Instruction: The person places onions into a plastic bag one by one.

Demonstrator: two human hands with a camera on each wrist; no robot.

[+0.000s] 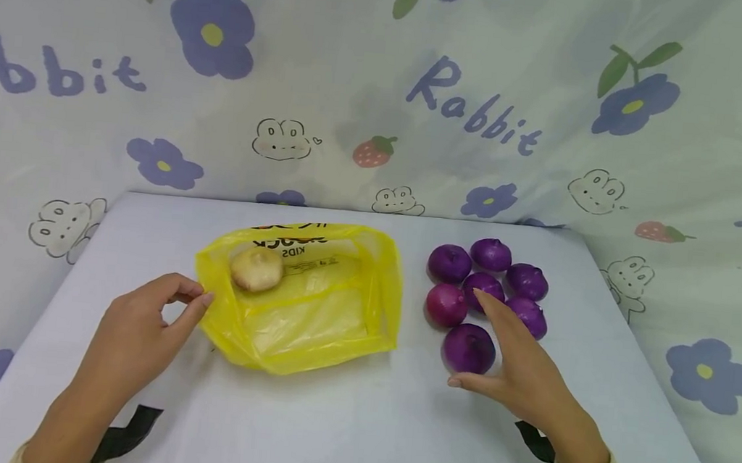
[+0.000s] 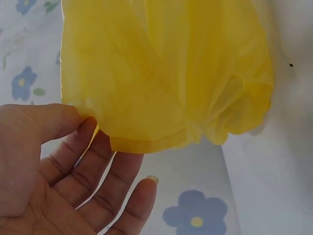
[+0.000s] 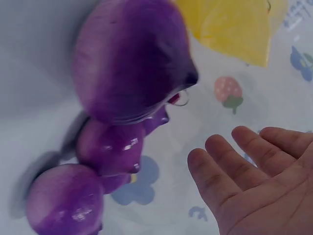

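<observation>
A yellow plastic bag point(image 1: 309, 354) lies with its mouth spread upward, left of the table's middle. Inside it, at the left, sits a pale brown-white onion-like bulb point(image 1: 257, 269). My left hand point(image 1: 141, 330) pinches the bag's left rim between thumb and fingers, as the left wrist view also shows. At the right, several purple onions point(image 1: 450, 264) stand in a cluster. Over its near side hovers my right hand point(image 1: 524, 367), thumb and fingers spread apart around the nearest onion point(image 1: 468, 348). In the right wrist view the right fingers point(image 3: 215, 176) are straight and hold nothing.
The white table point(image 1: 329, 432) reaches back to a curtain point(image 1: 330, 83) printed with flowers, rabbits and strawberries. A magenta onion point(image 1: 446, 305) sits at the cluster's left side, close to the bag's right edge. Black straps hang by both wrists.
</observation>
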